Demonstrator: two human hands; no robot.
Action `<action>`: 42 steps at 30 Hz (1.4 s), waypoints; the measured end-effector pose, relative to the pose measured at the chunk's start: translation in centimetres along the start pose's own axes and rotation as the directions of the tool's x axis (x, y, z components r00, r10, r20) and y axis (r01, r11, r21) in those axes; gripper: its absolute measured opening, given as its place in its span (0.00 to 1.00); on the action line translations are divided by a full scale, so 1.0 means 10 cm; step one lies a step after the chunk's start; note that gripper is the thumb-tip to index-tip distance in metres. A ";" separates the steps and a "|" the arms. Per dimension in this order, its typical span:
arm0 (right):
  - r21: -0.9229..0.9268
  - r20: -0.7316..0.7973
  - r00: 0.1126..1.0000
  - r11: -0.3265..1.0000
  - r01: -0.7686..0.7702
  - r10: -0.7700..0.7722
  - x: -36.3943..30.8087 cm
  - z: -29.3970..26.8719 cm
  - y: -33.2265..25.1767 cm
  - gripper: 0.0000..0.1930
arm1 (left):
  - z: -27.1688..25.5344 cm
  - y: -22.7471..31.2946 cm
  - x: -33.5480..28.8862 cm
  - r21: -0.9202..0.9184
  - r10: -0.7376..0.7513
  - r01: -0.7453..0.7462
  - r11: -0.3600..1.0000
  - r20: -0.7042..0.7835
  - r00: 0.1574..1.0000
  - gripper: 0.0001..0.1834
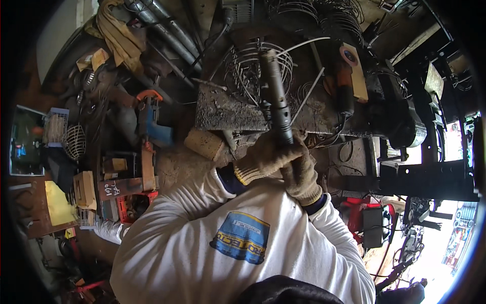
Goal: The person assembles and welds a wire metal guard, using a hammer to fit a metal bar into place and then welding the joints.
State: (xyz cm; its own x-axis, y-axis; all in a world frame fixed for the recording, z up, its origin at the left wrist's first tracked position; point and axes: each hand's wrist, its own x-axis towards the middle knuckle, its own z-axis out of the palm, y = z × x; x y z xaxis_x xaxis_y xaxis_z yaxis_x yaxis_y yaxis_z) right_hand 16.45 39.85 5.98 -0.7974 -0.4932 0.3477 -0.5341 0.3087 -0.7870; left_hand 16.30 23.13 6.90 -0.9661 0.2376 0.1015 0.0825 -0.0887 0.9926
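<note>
My left hand (260, 161), in a tan knitted work glove, is closed around the lower end of a long grey metal shaft (276, 93). Just beside it, my right hand (304, 177) in a matching glove is wrapped about the same end, and the fingers overlap. The shaft stands tilted away from my chest, with small holes and collars along it. Its far end reaches over a dark, grimy metal workbench (217, 114), in front of a loose coil of wire (243, 68). The gripped end is hidden by the gloves.
An orange angle grinder (345, 83) lies on the bench's right side, its cord hanging down. A tan block (205, 144) sits below the front edge. Metal pipes (167, 30) lean at the back left. A blue metal piece (158, 130) and a red crate (124, 209) are at left.
</note>
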 end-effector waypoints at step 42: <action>-0.583 0.016 0.969 0.790 -0.192 0.247 1.13 -0.04 -0.66 0.17 | -2.26 -0.18 -0.64 -0.620 -0.068 -0.077 0.781 -0.207 0.976 0.15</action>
State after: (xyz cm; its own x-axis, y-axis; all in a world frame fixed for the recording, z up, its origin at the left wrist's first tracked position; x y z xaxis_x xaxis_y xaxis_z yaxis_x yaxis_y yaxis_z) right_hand 10.85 32.53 15.30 -0.9001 -0.4145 0.1341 -0.4324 0.8125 -0.3910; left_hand 16.85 -0.06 3.00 -0.9992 0.0372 0.0174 -0.0129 -0.6876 0.7260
